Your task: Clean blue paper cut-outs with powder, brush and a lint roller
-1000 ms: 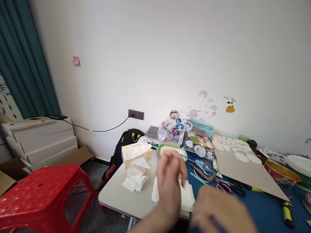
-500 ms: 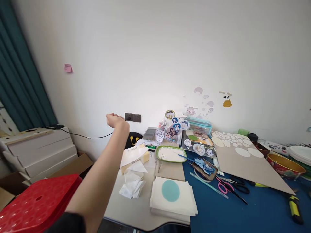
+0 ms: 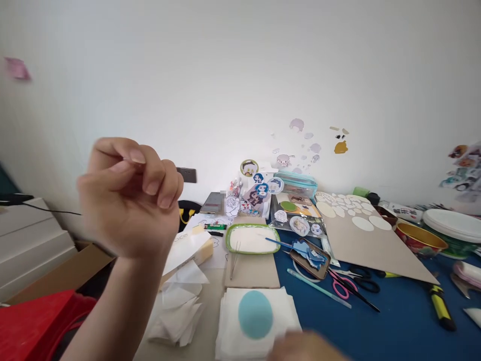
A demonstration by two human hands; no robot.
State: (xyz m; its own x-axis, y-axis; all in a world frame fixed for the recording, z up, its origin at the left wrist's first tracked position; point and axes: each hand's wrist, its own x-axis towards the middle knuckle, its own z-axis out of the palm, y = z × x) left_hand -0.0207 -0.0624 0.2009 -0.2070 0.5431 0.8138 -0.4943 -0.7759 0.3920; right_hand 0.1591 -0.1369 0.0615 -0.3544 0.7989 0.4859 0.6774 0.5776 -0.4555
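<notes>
My right hand (image 3: 306,347) is blurring out along the bottom edge and getting cut off, so I honestly can't tell if it's gripping anything. It's sitting just by the tissue stack (image 3: 224,328), where the pale blue circle (image 3: 255,314) is lying flat on top. My left hand (image 3: 131,195) is hanging up in front of the wall, fingers curling into a loose fist, and it's partly hiding the wall socket (image 3: 188,174). A pixelated patch is covering part of the dark box (image 3: 213,202) at the back. The pink note (image 3: 18,69) is smearing too much to read. As for lettering, the tissue pack (image 3: 206,249) is showing something like "ace", and the white packet (image 3: 403,212) is carrying bold Chinese characters that are coming out too small for me.
</notes>
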